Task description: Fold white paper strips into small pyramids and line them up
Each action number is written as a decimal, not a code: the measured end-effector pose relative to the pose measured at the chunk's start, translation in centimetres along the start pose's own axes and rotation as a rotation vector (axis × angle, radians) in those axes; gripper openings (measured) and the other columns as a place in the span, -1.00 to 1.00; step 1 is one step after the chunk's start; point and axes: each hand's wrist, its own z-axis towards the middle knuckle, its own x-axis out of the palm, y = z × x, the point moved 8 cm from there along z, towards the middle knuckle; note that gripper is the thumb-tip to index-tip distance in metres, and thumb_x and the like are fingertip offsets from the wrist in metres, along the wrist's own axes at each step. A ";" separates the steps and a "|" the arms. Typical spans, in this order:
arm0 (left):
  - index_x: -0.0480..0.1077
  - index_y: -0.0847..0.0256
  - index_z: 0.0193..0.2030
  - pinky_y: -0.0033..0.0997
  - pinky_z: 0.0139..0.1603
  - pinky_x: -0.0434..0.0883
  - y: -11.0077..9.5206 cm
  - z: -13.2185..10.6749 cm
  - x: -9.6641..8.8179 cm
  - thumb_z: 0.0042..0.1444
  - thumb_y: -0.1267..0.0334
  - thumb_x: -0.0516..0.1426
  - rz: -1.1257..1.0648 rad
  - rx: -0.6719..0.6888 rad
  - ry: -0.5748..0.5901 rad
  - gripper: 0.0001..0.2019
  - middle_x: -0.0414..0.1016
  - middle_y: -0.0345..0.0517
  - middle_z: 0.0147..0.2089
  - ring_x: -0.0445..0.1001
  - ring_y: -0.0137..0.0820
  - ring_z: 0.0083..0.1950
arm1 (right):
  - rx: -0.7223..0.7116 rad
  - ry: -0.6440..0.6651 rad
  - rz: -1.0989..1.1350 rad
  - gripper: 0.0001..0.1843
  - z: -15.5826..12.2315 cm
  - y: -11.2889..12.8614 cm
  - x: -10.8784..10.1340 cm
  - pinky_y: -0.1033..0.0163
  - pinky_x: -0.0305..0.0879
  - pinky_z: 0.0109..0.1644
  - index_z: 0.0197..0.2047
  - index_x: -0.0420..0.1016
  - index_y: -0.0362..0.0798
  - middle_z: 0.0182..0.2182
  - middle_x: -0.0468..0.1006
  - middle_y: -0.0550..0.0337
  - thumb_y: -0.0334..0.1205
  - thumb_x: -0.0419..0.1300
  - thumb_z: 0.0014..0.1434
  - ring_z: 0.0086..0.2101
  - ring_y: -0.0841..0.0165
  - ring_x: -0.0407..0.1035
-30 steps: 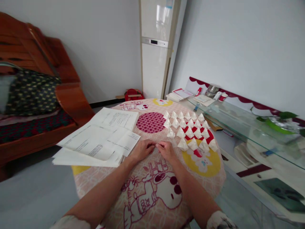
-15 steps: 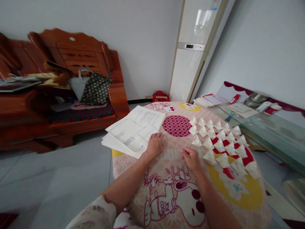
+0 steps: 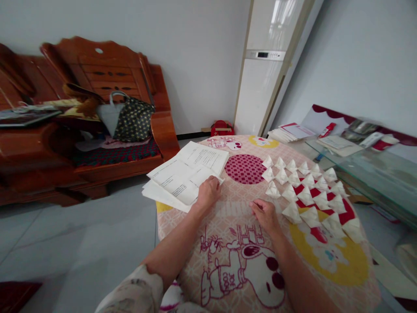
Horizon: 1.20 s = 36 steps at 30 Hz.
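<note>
My left hand (image 3: 209, 193) is at the near right corner of a stack of printed paper sheets (image 3: 177, 176), its fingers closed on the edge of the top sheet. Fold creases run across this sheet, and its corner sticks out a little past my fingers. My right hand (image 3: 265, 214) rests above the tablecloth (image 3: 234, 208), thumb and fingers drawn together; nothing shows between them. To its right, several folded white paper pieces (image 3: 305, 195) with pointed tops stand in rows.
A glass-topped side table (image 3: 365, 169) on the right carries papers, a red item and metal bowls. Behind the round table stands a tall white cabinet unit (image 3: 257, 91). On the left a wooden sofa (image 3: 107, 74) holds bags (image 3: 133, 119) and other items.
My left hand has gone from lying flatter at the paper's edge to fingers drawn closed at its corner. My right hand stays nearly still. The view has shifted slightly.
</note>
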 end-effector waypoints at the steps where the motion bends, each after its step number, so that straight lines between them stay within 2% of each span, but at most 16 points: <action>1: 0.46 0.27 -0.24 -0.39 -0.18 0.36 -0.2 0.0 -0.4 0.25 0.39 0.06 -0.038 0.023 -0.030 -0.85 0.56 0.05 -0.13 0.51 -0.31 -0.17 | -0.001 -0.008 -0.001 -0.59 0.0 0.0 0.0 0.28 0.11 -0.49 -0.60 0.30 -0.01 -0.68 0.35 0.27 0.01 0.12 0.20 -0.61 0.40 0.22; 4: 0.47 0.24 -0.23 -0.43 -0.17 0.35 -2.2 -0.7 -1.0 0.22 0.40 0.07 -0.221 0.216 -0.054 -0.87 0.57 -0.02 -0.18 0.50 -0.37 -0.20 | -0.014 -0.094 0.003 -0.63 -0.3 0.3 -0.7 0.27 0.17 -0.47 -0.53 0.39 -0.03 -0.64 0.40 0.25 0.01 0.14 0.20 -0.59 0.38 0.27; 6: 0.47 0.23 -0.22 -0.44 -0.17 0.35 -4.0 -1.5 -0.4 0.23 0.39 0.07 -0.321 0.374 0.031 -0.86 0.57 -0.04 -0.21 0.49 -0.39 -0.22 | -0.052 -0.191 0.011 -0.68 -0.6 0.9 -1.5 0.25 0.28 -0.41 -0.38 0.51 -0.06 -0.53 0.52 0.17 0.02 0.17 0.20 -0.50 0.32 0.38; 8: 0.48 0.23 -0.24 -0.45 -0.19 0.34 -5.6 -2.5 0.7 0.26 0.36 0.07 -0.349 0.483 0.142 -0.85 0.56 -0.05 -0.23 0.49 -0.39 -0.24 | -0.128 -0.259 0.015 -0.67 -0.9 1.9 -2.3 0.20 0.40 -0.26 -0.18 0.57 -0.08 -0.30 0.63 0.04 0.02 0.23 0.17 -0.33 0.25 0.48; 10: 0.48 0.23 -0.25 -0.45 -0.22 0.32 -6.7 -3.4 1.8 0.27 0.34 0.07 -0.328 0.544 0.225 -0.84 0.56 -0.05 -0.26 0.48 -0.39 -0.26 | -0.236 -0.234 -0.020 -0.62 -1.1 3.0 -2.3 0.11 0.45 -0.08 -0.05 0.58 -0.06 -0.11 0.63 -0.04 -0.01 0.29 0.14 -0.16 0.18 0.50; 12: 0.49 0.23 -0.26 -0.44 -0.24 0.30 -7.3 -3.9 2.5 0.29 0.30 0.09 -0.308 0.569 0.265 -0.84 0.55 -0.06 -0.27 0.47 -0.38 -0.28 | -0.325 -0.173 -0.046 -0.69 -1.2 3.8 -1.8 0.05 0.42 0.02 -0.07 0.61 -0.03 -0.10 0.64 -0.04 -0.08 0.28 0.17 -0.09 0.16 0.49; 15: 0.49 0.23 -0.27 -0.44 -0.23 0.30 -7.4 -3.9 2.9 0.30 0.26 0.10 -0.331 0.541 0.293 -0.82 0.55 -0.07 -0.29 0.47 -0.38 -0.29 | -0.368 -0.093 -0.037 -0.80 -1.3 4.0 -0.9 0.06 0.42 -0.01 -0.26 0.64 -0.01 -0.27 0.65 0.00 -0.16 0.19 0.23 -0.16 0.17 0.50; 19: 0.51 0.23 -0.30 -0.42 -0.21 0.32 -6.4 -3.1 2.7 0.23 0.27 0.16 -0.394 0.431 0.320 -0.86 0.57 -0.08 -0.32 0.46 -0.38 -0.29 | -0.272 -0.045 -0.027 -0.78 -1.2 3.2 -0.3 0.14 0.39 -0.15 -0.38 0.61 0.00 -0.39 0.63 0.07 -0.16 0.18 0.22 -0.29 0.22 0.48; 24: 0.55 0.26 -0.34 -0.43 -0.23 0.32 -4.9 -2.1 2.8 0.16 0.24 0.18 -0.501 0.318 0.343 -0.83 0.56 -0.11 -0.37 0.44 -0.40 -0.32 | -0.081 -0.084 0.038 -0.73 -1.0 2.4 -1.1 0.24 0.29 -0.29 -0.43 0.57 -0.04 -0.49 0.56 0.17 -0.08 0.18 0.18 -0.42 0.30 0.39; 28: 0.57 0.29 -0.35 -0.47 -0.32 0.28 -4.0 -1.6 3.0 0.13 0.13 0.20 -0.637 0.215 0.349 -0.76 0.52 -0.15 -0.42 0.39 -0.42 -0.36 | -0.009 -0.128 0.063 -0.67 -1.1 2.0 -1.7 0.28 0.19 -0.39 -0.52 0.46 -0.04 -0.60 0.39 0.26 -0.02 0.16 0.16 -0.50 0.35 0.27; 30: 0.57 0.31 -0.35 -0.50 -0.40 0.23 -3.6 -1.5 3.1 0.13 0.08 0.19 -0.695 0.169 0.349 -0.70 0.47 -0.17 -0.47 0.33 -0.45 -0.40 | -0.001 -0.165 0.080 -0.66 -1.1 1.8 -1.9 0.29 0.18 -0.41 -0.52 0.46 -0.04 -0.60 0.37 0.27 0.00 0.15 0.16 -0.50 0.36 0.25; 36: 0.54 0.34 -0.37 -0.53 -0.48 0.12 -2.7 -1.0 3.2 0.15 0.04 0.12 -0.761 0.118 0.307 -0.64 0.36 -0.19 -0.50 0.24 -0.49 -0.44 | -0.016 -0.235 0.107 -0.69 -1.3 1.5 -2.5 0.25 0.28 -0.30 -0.34 0.58 -0.05 -0.44 0.57 0.15 -0.01 0.14 0.18 -0.39 0.28 0.38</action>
